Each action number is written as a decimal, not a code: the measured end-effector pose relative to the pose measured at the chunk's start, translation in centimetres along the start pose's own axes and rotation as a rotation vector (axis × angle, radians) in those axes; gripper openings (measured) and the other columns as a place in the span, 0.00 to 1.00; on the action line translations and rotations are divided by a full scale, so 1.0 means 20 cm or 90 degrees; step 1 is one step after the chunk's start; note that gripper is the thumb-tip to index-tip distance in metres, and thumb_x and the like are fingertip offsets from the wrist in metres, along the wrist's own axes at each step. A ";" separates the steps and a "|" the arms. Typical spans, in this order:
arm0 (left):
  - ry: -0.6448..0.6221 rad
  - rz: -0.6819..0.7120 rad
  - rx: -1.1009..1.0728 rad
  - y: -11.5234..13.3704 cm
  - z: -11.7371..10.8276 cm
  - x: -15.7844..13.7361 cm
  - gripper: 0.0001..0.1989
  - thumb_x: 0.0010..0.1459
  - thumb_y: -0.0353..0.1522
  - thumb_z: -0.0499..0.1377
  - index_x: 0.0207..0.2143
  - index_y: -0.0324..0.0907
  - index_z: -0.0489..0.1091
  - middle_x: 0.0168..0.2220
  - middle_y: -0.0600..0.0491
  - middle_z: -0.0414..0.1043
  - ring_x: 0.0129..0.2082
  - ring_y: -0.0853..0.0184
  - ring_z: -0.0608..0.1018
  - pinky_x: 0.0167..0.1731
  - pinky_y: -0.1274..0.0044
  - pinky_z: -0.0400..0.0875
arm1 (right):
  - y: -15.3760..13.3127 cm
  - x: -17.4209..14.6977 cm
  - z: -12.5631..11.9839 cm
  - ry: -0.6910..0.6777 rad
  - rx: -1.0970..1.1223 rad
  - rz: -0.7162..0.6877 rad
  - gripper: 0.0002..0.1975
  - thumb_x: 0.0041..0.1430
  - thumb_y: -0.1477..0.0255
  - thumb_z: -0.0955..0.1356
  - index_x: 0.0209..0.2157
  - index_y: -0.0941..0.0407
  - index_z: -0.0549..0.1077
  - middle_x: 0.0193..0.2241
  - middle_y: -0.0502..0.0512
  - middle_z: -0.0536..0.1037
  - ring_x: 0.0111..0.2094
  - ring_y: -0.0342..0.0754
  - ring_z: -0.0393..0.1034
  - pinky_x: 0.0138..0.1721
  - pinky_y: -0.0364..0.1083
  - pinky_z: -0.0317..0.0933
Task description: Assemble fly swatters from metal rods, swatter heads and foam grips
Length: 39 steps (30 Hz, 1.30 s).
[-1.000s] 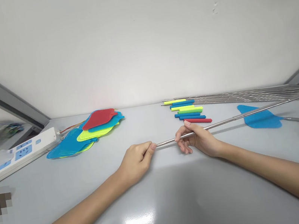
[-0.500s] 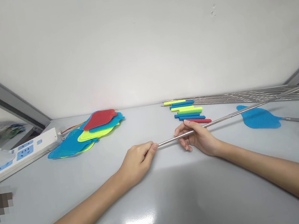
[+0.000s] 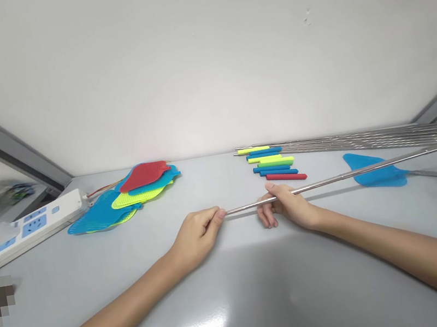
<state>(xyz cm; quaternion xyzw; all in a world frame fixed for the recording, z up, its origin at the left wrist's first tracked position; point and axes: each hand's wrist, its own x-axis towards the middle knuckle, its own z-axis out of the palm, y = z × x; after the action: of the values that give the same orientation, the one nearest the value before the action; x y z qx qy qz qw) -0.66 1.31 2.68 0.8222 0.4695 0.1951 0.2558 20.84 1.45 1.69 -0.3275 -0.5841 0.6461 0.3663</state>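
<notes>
A long telescopic metal rod (image 3: 329, 181) stretches across my hands and out toward the right edge. My left hand (image 3: 199, 236) is closed, pinching the rod's thin left end between thumb and fingers, which hides the tip. My right hand (image 3: 294, 208) holds the rod farther along, thumb over it and the other fingers curled below. Behind the right hand lie several coloured handle sleeves, the nearest a red sleeve (image 3: 286, 177). Beyond the rod rests a fly swatter with a blue head (image 3: 378, 176), partly crossed by the rod.
On the left is a pile of flat swatter heads, topped by a red swatter head (image 3: 143, 176). A white power strip (image 3: 69, 203) lies left of it. Several metal rods (image 3: 364, 141) lie along the wall at the back right of the grey table (image 3: 248, 297).
The rod's right end has dropped, so the rod lies flatter. My right thumb and fingers have shifted slightly down; my left hand keeps its pinch. The view has shifted a little.
</notes>
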 end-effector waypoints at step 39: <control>0.042 0.040 0.009 0.00 0.01 0.02 0.13 0.58 0.36 0.43 0.34 0.43 0.65 0.31 0.55 0.62 0.30 0.70 0.66 0.31 0.79 0.61 | 0.01 0.02 0.01 0.071 0.064 0.016 0.26 0.57 0.64 0.53 0.14 0.62 0.67 0.14 0.55 0.66 0.17 0.42 0.61 0.17 0.41 0.54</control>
<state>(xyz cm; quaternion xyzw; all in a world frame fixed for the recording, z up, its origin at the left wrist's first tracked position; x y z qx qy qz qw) -0.32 1.57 2.50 0.8313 0.4532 0.2269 0.2279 20.46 1.73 1.57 -0.3514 -0.5258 0.6596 0.4062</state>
